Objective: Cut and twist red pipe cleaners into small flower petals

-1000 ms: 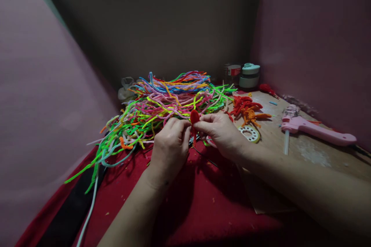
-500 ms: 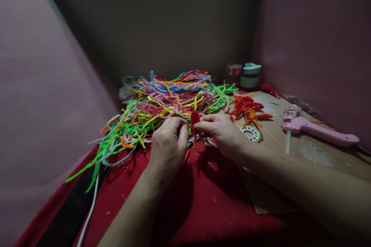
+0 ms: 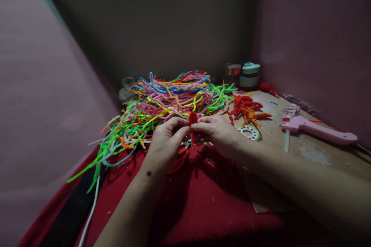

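Note:
A red pipe cleaner (image 3: 193, 117), bent into a narrow loop with its tail hanging down, stands upright between my two hands. My right hand (image 3: 216, 129) pinches it from the right between thumb and fingertips. From the other side, my left hand (image 3: 166, 137) has its thumb and forefinger closed on the left edge of the same piece. Below them lie red-handled pliers (image 3: 188, 143), partly hidden by my left hand. A large heap of many-coloured pipe cleaners (image 3: 174, 100) spreads right behind my hands.
To the right, red bent pipe cleaners (image 3: 245, 104) and orange ones (image 3: 252, 115) lie on a board (image 3: 304, 146) beside a white tape roll (image 3: 249, 132). A pink glue gun (image 3: 319, 127) rests farther right. At the back stands a pale green lidded container (image 3: 249, 75). Red cloth (image 3: 214, 208) covers the front.
My left hand has turned and moved right, its thumb and forefinger now meeting the red pipe cleaner. More of the pliers shows beneath. My right hand keeps its pinch.

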A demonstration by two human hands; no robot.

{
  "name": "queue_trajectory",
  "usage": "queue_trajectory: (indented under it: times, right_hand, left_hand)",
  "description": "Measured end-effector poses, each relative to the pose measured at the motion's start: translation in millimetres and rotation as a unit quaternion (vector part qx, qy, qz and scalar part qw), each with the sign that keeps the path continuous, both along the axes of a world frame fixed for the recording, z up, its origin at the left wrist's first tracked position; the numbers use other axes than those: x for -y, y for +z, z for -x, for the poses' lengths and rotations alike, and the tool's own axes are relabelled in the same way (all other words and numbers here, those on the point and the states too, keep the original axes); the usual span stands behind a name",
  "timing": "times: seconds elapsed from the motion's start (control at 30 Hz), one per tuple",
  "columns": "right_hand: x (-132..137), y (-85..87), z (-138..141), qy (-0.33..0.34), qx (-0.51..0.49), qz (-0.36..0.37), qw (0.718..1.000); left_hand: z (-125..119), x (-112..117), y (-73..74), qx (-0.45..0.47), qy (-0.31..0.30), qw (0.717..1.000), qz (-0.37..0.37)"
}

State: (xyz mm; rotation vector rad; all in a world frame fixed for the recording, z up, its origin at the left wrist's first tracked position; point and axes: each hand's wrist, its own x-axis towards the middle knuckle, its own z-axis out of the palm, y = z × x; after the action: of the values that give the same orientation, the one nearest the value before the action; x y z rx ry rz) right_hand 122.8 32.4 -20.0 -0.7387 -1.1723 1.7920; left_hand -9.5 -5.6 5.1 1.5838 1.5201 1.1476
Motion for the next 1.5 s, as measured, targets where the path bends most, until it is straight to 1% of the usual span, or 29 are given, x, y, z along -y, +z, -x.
queue_trajectory:
  times: [0.27,0.4,0.6,0.77,0.93,1.07,1.17,1.37,1.5]
  right_hand:
    - [1.0,3.8,-2.6,-0.014,-0.022,0.028,0.999]
    - [1.1,1.7,-2.7,-0.012,-0.025,0.010,1.000]
    - [-0.8,-1.1,-1.5,-0.025,0.007,-0.015,1.000]
    - [-2.5,-2.4,-1.1,-0.032,0.002,-0.021,0.999]
    - [-3.4,-3.8,-0.4,-0.031,-0.001,-0.031,0.999]
    - [-3.4,-5.4,0.0,-0.034,0.004,-0.050,0.998]
    - [-3.1,-5.8,-0.1,-0.041,0.009,-0.050,0.998]
    - [-2.4,-4.4,-1.2,-0.043,0.020,-0.056,0.997]
    - [-1.1,-2.6,-1.5,-0.045,0.023,-0.045,0.998]
  left_hand:
    - [0.7,-0.2,0.1,0.024,0.000,1.000,0.007]
    - [-0.4,0.9,1.1,0.022,0.000,1.000,0.008]
    - [-0.4,0.3,2.5,-0.008,0.002,1.000,-0.010]
    - [2.2,-1.1,0.6,-0.002,0.006,1.000,0.001]
    - [1.4,-1.7,-0.7,-0.003,0.009,1.000,-0.004]
    - [1.7,-2.4,-1.4,0.006,0.008,1.000,0.011]
    - [2.8,-2.9,-1.3,0.010,0.010,1.000,0.025]
    - [3.8,-3.1,0.0,0.031,-0.013,0.999,0.041]
    - [4.0,-3.3,-1.0,0.039,-0.014,0.998,0.049]
